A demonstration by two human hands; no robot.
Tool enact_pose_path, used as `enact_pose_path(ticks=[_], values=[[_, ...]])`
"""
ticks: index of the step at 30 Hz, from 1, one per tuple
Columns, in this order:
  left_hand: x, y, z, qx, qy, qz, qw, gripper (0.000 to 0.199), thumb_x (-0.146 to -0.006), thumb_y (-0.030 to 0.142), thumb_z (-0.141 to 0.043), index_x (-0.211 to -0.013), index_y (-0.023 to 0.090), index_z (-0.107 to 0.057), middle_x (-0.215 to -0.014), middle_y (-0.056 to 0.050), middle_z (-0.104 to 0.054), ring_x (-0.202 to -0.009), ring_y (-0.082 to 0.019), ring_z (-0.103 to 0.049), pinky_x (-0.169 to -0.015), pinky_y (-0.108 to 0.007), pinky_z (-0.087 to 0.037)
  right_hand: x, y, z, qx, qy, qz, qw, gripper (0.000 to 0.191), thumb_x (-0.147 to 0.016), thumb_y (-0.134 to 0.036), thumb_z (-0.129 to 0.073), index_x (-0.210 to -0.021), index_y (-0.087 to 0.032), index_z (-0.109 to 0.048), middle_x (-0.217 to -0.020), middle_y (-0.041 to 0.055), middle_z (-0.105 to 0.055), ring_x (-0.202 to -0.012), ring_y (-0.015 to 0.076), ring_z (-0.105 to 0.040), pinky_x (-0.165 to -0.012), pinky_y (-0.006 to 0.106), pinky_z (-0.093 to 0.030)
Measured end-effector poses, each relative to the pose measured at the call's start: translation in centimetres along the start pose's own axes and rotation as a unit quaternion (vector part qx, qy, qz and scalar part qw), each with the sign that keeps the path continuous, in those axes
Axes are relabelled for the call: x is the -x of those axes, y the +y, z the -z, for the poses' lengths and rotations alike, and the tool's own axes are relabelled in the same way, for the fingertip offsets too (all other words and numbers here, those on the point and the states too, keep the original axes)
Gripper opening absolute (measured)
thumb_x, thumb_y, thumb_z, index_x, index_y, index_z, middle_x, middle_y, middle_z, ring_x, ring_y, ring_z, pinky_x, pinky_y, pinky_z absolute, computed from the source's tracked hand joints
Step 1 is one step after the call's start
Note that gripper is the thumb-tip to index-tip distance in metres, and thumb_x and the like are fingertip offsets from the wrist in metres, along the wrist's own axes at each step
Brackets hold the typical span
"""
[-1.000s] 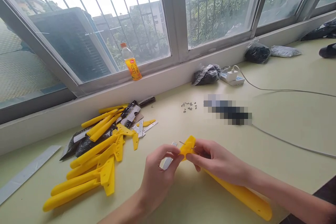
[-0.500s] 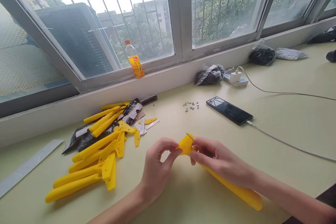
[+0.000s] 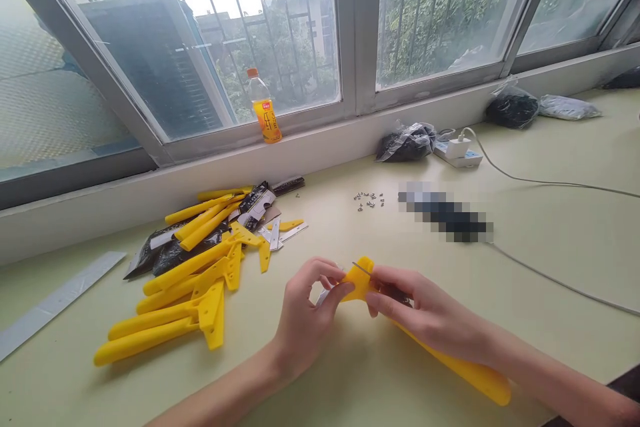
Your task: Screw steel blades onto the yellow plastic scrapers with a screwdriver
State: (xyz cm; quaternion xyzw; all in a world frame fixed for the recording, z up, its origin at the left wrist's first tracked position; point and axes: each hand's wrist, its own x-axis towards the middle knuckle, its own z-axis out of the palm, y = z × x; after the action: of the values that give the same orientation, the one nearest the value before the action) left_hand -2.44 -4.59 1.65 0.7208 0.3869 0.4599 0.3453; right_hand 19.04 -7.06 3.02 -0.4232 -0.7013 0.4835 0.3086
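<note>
Over the table, just in front of us, we had the yellow tool in both hands: the fingers of our left hand pinched one edge of its head, while those of our right hand grasped the opposite side. We judged the step to be fine fitting work at that head, where a thin metal rod crossed by the right fingers, though we could not tell whether they gripped it. The next move seemed to call for a steady hold and careful alignment.
</note>
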Motion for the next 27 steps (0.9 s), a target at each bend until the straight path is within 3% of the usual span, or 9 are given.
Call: enact_pose_path(ticks=[4, 8, 12, 14, 17, 21, 27], values=[[0.2, -0.2, -0.2, -0.003, -0.001, -0.008, 1.000, 0.008, -0.092, 0.017, -0.066, -0.088, 0.021, -0.060, -0.093, -0.001, -0.062, -0.081, -0.013, -0.057, -0.075, -0.028, -0.049, -0.1, 0.1, -0.2, 0.003, -0.001, 0.005, 1.000, 0.027, -0.104, -0.040, -0.049, -0.086, -0.021, -0.052, -0.075, -0.0041, -0.045, -0.066, 0.0114, -0.038, -0.058, 0.025, -0.031], [0.6, 0.1, -0.1, -0.032, 0.013, -0.105, 0.994, 0.014, -0.091, 0.008, -0.065, -0.088, 0.020, -0.059, -0.093, -0.001, -0.061, -0.085, -0.013, -0.059, -0.075, -0.027, -0.048, 0.0, -0.4, -0.2, 0.039, 0.000, 0.048, 0.998, 0.022, -0.103, -0.040, -0.052, -0.091, -0.021, -0.056, -0.072, -0.0056, -0.040, -0.063, 0.0109, -0.033, -0.057, 0.025, -0.031], [1.1, 1.3, 0.4, -0.053, 0.025, -0.214, 0.975, 0.025, -0.087, -0.001, -0.065, -0.097, 0.020, -0.058, -0.091, -0.002, -0.060, -0.082, -0.013, -0.058, -0.073, -0.028, -0.048, 0.2, -1.0, 0.2, 0.156, -0.002, 0.207, 0.966, 0.012, -0.104, -0.027, -0.051, -0.110, -0.024, -0.061, -0.080, -0.0029, -0.057, -0.067, 0.0113, -0.043, -0.062, 0.025, -0.035], [1.3, 1.9, 0.6, -0.076, 0.028, -0.258, 0.963, 0.027, -0.085, -0.004, -0.065, -0.094, 0.020, -0.055, -0.091, -0.002, -0.061, -0.080, -0.013, -0.056, -0.072, -0.029, -0.046, 0.4, -0.9, 0.4, 0.189, -0.001, 0.277, 0.942, 0.023, -0.103, -0.020, -0.050, -0.124, -0.025, -0.057, -0.088, -0.0003, -0.063, -0.071, 0.0122, -0.049, -0.065, 0.025, -0.037], [1.3, 2.4, 0.8, -0.110, 0.033, -0.304, 0.946, 0.029, -0.083, -0.005, -0.063, -0.087, 0.019, -0.049, -0.091, -0.003, -0.062, -0.078, -0.014, -0.054, -0.073, -0.032, -0.043, 0.7, -0.6, 0.5, 0.217, 0.010, 0.314, 0.924, 0.033, -0.101, -0.015, -0.051, -0.133, -0.023, -0.052, -0.089, 0.0014, -0.064, -0.069, 0.0127, -0.051, -0.062, 0.025, -0.037], [1.2, 2.4, 1.1, -0.136, 0.024, -0.334, 0.932, 0.026, -0.085, 0.000, -0.063, -0.088, 0.021, -0.048, -0.089, -0.002, -0.064, -0.074, -0.014, -0.054, -0.073, -0.034, -0.043, 1.1, -0.4, 0.3, 0.263, 0.023, 0.326, 0.908, 0.028, -0.100, -0.013, -0.049, -0.128, -0.020, -0.054, -0.083, 0.0016, -0.061, -0.065, 0.0135, -0.047, -0.058, 0.026, -0.035], [1.3, 2.0, 1.5, -0.171, -0.001, -0.322, 0.931, 0.026, -0.086, 0.010, -0.067, -0.098, 0.026, -0.050, -0.092, -0.003, -0.068, -0.075, -0.016, -0.060, -0.075, -0.037, -0.048, 1.0, -0.7, 0.5, 0.318, 0.010, 0.348, 0.882, 0.034, -0.101, -0.011, -0.045, -0.133, -0.019, -0.048, -0.085, 0.0033, -0.063, -0.067, 0.0154, -0.050, -0.058, 0.027, -0.036]])
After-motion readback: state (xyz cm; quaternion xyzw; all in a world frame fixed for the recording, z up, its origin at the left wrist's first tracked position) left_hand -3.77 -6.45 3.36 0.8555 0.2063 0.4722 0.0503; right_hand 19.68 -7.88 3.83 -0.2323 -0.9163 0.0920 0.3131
